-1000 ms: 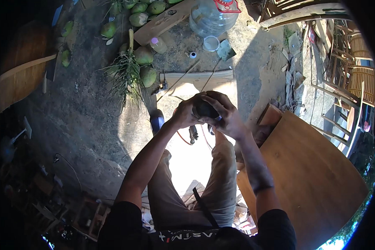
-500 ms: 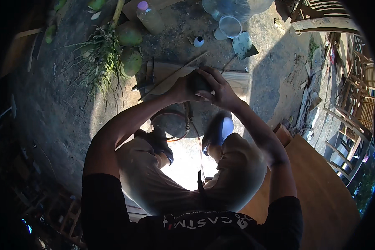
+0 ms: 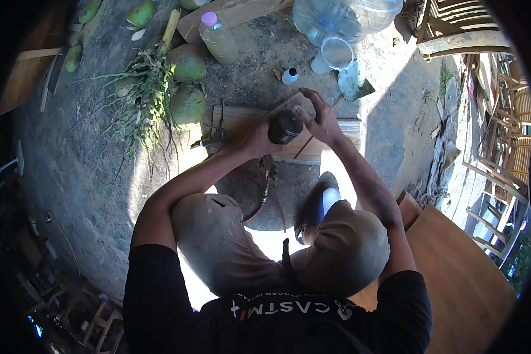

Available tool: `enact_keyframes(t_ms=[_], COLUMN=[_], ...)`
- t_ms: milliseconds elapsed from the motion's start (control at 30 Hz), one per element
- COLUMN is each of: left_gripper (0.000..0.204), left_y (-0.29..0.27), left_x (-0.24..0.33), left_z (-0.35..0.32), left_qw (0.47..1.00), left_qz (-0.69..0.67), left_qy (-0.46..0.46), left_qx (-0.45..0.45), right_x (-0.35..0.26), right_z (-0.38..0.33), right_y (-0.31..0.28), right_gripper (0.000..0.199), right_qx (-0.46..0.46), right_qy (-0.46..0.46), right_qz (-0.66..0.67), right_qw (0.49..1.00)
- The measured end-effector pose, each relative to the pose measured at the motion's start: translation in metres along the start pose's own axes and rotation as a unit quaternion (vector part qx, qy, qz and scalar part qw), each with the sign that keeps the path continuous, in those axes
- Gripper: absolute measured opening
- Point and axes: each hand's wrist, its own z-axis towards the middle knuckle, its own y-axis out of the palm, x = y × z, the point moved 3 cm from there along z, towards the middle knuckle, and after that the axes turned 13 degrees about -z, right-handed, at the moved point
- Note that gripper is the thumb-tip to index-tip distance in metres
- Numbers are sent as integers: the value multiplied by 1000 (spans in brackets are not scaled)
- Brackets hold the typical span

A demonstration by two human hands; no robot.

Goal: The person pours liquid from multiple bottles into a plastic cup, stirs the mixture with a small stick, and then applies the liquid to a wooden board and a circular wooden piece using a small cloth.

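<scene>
A: So what's around the hands, starting from the left?

B: First a stringy pale-green fruit stalk (image 3: 140, 105) on the grey floor, then a round green coconut (image 3: 188, 105) right beside it. A clear plastic bottle with a purple cap (image 3: 220, 42) stands further up.

A: And the left hand (image 3: 258, 141)?

B: It's got a dark, short, cylindrical cup (image 3: 285, 126), held from the cup's left side, palm close in. Some of its fingers are hidden, so no telling how tight that hold is. A metal hose fitting (image 3: 266, 187) sits just below; whether it's joined to the cup is too murky to say.

A: Which way does the cup lie?

B: Between the hands, out past the knees, nearer the left one. Its long axis looks tipped up toward the head, round top showing.

A: Right hand (image 3: 323, 125)?

B: On the cup's right, fingers loosely spread, thumb at the top's upper right edge. Contact or a hair off, can't be told. Beyond that hand there's a clear plastic tumbler (image 3: 337, 53), then way off right a big flat brown wooden panel (image 3: 461, 271).
</scene>
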Motion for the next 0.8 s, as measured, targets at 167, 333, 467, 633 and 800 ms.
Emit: enact_keyframes(t_ms=[167, 333, 467, 633, 800], left_gripper=[103, 102, 105, 115, 105], left_y=[-9, -28, -37, -31, -28], left_x=[-6, -15, -39, -24, -37], left_z=[-7, -16, -38, -23, -25], left_qw=[999, 999, 1000, 999, 998], left_qz=[-44, -8, 8, 16, 8], left_qy=[0, -26, -26, -19, -50], left_qx=[-14, -37, -1, 26, 35], right_x=[-11, -40, -82, -77, -100], right_z=[27, 79, 146, 228, 247], right_y=[-4, 5, 54, 87, 110], right_gripper=[53, 63, 91, 118, 102], right_qx=[-31, -18, -9, 143, 62], right_qy=[25, -34, -69, -109, -52], right_qz=[1, 10, -9, -34, 98], right_qw=[999, 999, 998, 983, 992])
